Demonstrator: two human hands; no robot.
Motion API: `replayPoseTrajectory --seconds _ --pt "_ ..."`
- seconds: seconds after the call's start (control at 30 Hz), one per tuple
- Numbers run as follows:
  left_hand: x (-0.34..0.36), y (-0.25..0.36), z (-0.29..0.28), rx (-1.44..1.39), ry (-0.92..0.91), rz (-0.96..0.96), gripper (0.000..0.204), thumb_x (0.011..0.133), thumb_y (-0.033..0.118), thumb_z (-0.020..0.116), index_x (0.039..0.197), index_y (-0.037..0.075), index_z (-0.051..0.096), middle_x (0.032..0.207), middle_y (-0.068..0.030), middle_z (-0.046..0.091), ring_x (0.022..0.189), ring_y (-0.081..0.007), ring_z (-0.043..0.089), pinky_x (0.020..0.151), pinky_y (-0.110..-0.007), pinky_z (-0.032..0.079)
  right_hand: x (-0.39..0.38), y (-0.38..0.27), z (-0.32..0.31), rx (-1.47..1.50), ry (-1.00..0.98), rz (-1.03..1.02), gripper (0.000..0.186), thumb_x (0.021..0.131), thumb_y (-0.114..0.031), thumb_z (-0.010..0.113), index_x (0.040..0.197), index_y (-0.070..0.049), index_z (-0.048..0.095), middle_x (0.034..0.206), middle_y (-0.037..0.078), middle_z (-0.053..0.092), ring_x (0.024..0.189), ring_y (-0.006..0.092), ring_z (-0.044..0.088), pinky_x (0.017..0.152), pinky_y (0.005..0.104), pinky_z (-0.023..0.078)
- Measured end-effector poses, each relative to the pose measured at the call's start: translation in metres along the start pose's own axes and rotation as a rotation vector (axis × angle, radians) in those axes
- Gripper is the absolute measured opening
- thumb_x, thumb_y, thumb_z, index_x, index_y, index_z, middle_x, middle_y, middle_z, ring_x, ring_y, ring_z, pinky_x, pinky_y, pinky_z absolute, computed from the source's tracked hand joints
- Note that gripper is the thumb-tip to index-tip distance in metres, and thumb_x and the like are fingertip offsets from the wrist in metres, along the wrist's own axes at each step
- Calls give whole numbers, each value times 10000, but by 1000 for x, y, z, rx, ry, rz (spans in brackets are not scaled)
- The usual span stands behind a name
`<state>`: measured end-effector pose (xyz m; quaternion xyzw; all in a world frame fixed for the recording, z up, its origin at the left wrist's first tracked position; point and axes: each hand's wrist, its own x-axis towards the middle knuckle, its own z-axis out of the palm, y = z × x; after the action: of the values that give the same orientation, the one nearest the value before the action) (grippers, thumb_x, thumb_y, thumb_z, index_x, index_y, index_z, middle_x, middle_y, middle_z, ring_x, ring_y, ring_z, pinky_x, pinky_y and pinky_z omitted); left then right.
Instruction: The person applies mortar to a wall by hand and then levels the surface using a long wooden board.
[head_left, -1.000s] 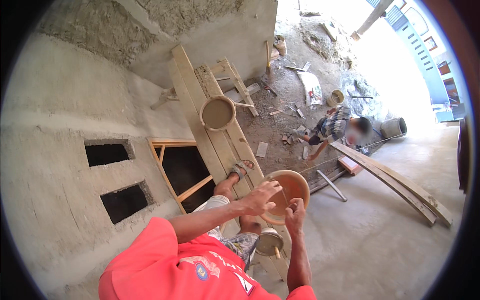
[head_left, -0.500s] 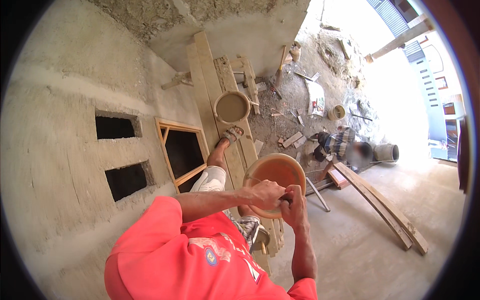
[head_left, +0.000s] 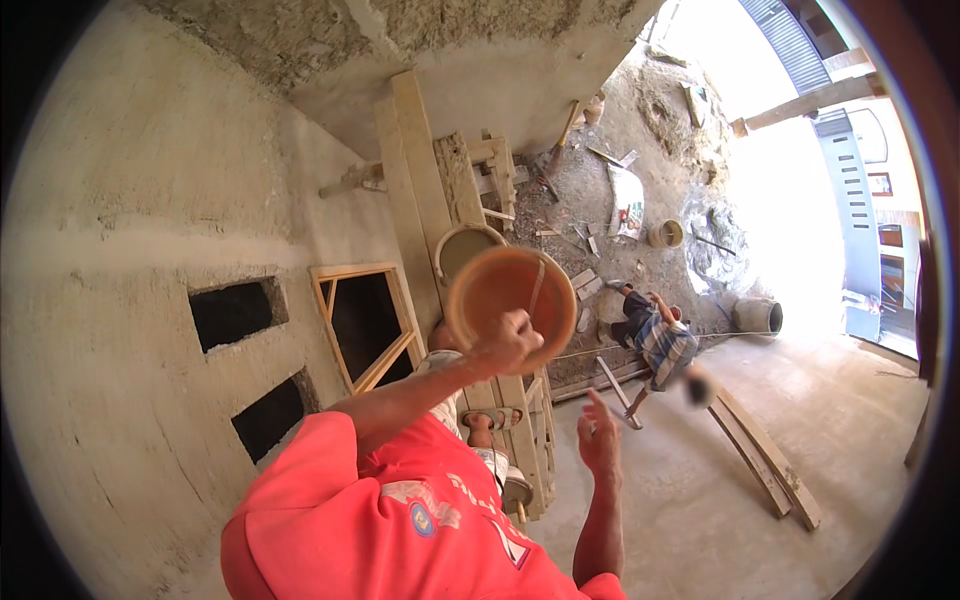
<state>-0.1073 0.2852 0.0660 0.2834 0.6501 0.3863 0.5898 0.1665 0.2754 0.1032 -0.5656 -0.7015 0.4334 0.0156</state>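
Note:
My left hand (head_left: 507, 345) is closed in a fist in front of an orange-brown bucket (head_left: 465, 310), apparently on its thin handle (head_left: 538, 285). The bucket hangs open side up, and its inside looks empty apart from reddish-brown walls. To the right, my right hand (head_left: 600, 435) is raised apart from the bucket, index finger stretched out and nothing visible in it. Partly hidden behind the held bucket, a second bucket (head_left: 441, 262) with grey wet mix stands on the wooden planks (head_left: 418, 160).
I stand on a plank scaffold beside a plastered wall (head_left: 120, 300) with openings and a wooden window frame (head_left: 400, 345). Below on the right, a co-worker in a checked shirt (head_left: 668, 345) bends near long boards (head_left: 765, 460). Another bucket (head_left: 757, 317) lies on its side.
My right hand has left the bucket's handle and moved apart from my left. The held bucket has shifted left and up, toward the grey-mix bucket. The co-worker has moved and now reaches down.

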Motion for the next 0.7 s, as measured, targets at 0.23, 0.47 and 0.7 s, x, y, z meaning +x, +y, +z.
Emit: replayPoseTrajectory --seconds 0.23,0.47,0.7 --pt "126 -8 -122 -296 331 -111 133 802 143 611 759 80 501 660 -3 507 548 -110 503 511 -284 425 6 20 48 79 -146 286 464 830 -74 527 1293 -68 494 948 170 677 805 252 665 749 348 514" --pt "283 -106 -243 -403 469 -166 138 773 155 615 852 73 537 638 -34 533 557 -153 551 480 -270 396 -29 84 95 196 -96 484 474 800 -82 539 1261 20 497 878 171 686 798 220 666 740 314 510" --pt "409 -205 -315 -516 609 -393 142 794 173 569 887 69 545 762 -38 548 761 -201 579 684 -335 355 -76 108 117 371 -59 941 452 793 -67 565 1236 15 530 948 172 657 735 185 640 684 308 515"
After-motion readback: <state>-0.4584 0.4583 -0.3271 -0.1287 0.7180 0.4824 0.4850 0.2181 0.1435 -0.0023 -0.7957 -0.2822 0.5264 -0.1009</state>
